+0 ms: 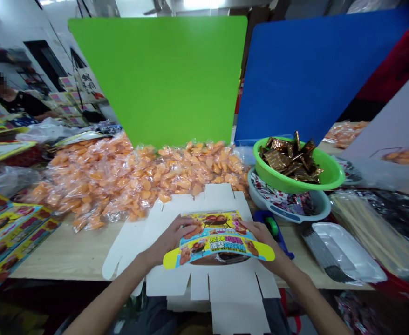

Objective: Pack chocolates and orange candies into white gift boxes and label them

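Note:
My left hand [171, 239] and my right hand [262, 239] both grip a curved, yellow printed cardboard display box [214, 237], one at each side. Its colourful panel bows upward between my palms, and a dark, glossy inner part shows beneath its front edge. Under my hands lies a flat white die-cut cardboard blank [225, 284], with its tabs spreading across the table edge. A large heap of orange snacks in clear wrappers [138, 181] lies just beyond the blank. A blue tape dispenser [272, 228] stands close to my right hand.
A green basin [330, 174] of gold sachets rests on a grey basin [321, 204] of printed packets. Silver trays [344, 251] and long thin sticks [372, 232] lie right; printed cards [10, 237] lie left. A seated co-worker [21, 102] is far left, behind green and blue boards.

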Demonstrator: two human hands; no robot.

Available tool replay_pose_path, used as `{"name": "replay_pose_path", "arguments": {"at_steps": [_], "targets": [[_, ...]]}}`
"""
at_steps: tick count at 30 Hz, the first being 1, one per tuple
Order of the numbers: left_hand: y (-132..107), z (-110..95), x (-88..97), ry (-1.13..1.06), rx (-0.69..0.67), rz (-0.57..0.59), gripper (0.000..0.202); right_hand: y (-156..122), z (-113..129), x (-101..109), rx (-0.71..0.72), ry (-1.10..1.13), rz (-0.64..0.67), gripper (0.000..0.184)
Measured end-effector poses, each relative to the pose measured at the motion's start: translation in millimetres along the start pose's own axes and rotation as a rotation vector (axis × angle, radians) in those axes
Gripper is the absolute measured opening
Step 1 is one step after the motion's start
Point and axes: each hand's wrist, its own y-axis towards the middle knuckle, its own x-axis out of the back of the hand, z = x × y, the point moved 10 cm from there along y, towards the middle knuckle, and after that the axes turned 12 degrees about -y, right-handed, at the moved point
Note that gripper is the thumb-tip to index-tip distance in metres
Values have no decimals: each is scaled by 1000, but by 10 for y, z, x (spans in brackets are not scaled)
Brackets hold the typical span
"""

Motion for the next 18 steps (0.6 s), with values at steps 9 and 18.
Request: {"name": "replay_pose_path", "arguments": {"at_steps": [9,18], "targets": [[-127,250,-252,87,68,297,57,-141,113,-108,48,69,147,62],[-213,97,-313,176,-131,296,57,-102,3,-174,-133,521,69,46]]}}
